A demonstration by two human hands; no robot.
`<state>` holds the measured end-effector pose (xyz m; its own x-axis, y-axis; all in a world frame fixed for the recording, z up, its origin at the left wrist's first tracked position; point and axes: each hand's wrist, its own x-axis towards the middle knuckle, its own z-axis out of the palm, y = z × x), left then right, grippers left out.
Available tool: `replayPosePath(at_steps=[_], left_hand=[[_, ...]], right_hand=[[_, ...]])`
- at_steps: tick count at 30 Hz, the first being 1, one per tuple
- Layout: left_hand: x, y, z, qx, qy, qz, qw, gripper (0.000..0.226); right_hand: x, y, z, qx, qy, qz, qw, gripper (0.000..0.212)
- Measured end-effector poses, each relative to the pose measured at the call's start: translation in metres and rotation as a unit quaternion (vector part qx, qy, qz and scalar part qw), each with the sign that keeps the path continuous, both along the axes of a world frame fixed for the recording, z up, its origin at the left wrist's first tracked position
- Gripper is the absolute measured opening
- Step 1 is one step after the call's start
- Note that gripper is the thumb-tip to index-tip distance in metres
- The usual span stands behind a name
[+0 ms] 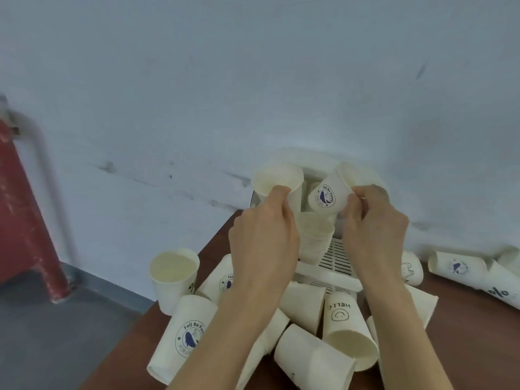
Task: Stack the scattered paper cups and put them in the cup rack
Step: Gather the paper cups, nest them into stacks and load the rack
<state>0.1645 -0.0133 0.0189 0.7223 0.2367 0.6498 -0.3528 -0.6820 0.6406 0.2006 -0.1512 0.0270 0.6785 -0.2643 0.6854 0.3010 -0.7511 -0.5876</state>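
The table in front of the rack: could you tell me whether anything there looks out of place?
Yes. Many paper cups lie tipped on their sides across the table, such as the HELLO cup and the whale-logo cup, unstacked before the cup rack.

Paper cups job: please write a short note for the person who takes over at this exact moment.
Left hand: holds a plain cup by its side, mouth up, above the rack.
Right hand: pinches a whale-print cup, tilted, next to the first one.
Cup rack: white, at the wall end of the brown table; a stack of cups stands in it.
Done: one stack is in the rack.
Left: nest the two held cups, add them, then collect the loose cups lying around the rack on the table.
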Motion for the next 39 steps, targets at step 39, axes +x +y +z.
replayPosePath(at_steps=[39], left_hand=[[0.058,0.024,-0.011,0.082,0.089,-0.005,0.993,0.032]], right_hand=[[0.02,-0.002,-0.031,-0.234,0.27,0.025,0.934,0.047]])
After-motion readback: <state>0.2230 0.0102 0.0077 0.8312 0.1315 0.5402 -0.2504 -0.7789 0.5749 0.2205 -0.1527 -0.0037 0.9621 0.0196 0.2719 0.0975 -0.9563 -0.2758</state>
